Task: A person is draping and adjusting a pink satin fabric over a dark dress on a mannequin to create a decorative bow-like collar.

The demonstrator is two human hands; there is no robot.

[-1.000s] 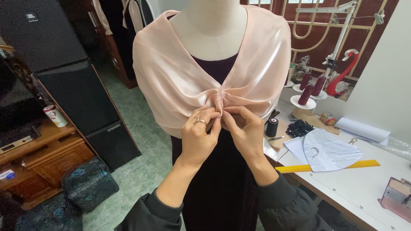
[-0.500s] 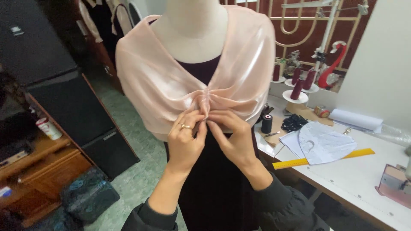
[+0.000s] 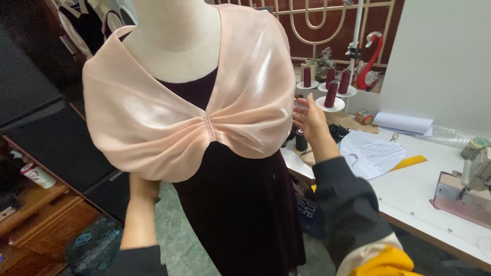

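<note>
A dress form (image 3: 174,36) wears a dark velvet dress (image 3: 240,204) with a shiny pale pink shawl (image 3: 153,117) over its shoulders. The shawl is gathered into a tight pinch (image 3: 207,125) at mid-chest. My left hand (image 3: 142,188) reaches up under the shawl's lower left edge, and the fabric hides its fingers. My right hand (image 3: 308,120) hovers by the shawl's right edge with its fingers spread and nothing in them.
A white table (image 3: 409,194) on the right carries a paper pattern piece (image 3: 368,153), a yellow ruler (image 3: 409,162), dark red thread spools (image 3: 332,92) and a pink sewing machine (image 3: 468,189). Black cabinets (image 3: 46,133) and a wooden shelf with a cup (image 3: 38,176) stand left.
Both hands have left the gathered centre of the shawl. The left went down under the lower left edge, the right out to the right side. The view moved closer.
</note>
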